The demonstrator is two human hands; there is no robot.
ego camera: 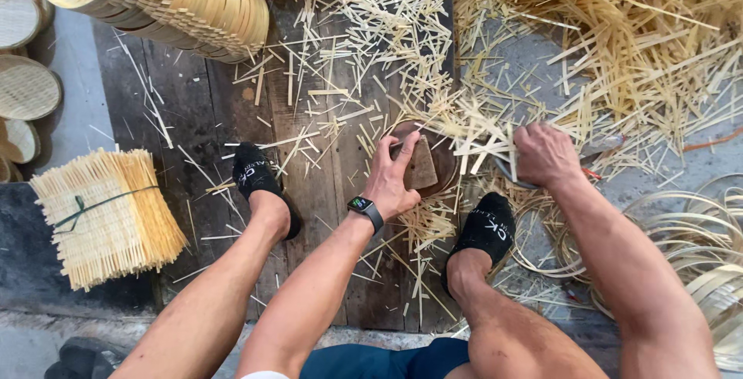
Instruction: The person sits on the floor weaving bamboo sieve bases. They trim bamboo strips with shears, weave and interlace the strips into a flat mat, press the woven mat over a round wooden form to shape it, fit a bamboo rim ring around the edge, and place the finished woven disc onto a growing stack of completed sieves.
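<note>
My left hand [392,175], with a dark watch on the wrist, grips a small brown wooden block [422,166] that rests on a round dark wooden stump [444,154]. My right hand [544,154] is closed around a few thin bamboo strips [495,135] that lie across the stump's right edge; what else it holds is hidden. Both of my feet in black socks [259,181] [486,228] rest on the plank floor on either side of the stump.
A big heap of cut bamboo slivers [611,46] fills the upper right. A stack of round woven bamboo trays [178,0] lies at the upper left, a tied bundle of short sticks [104,216] at the left, coiled bamboo bands [696,247] at the right.
</note>
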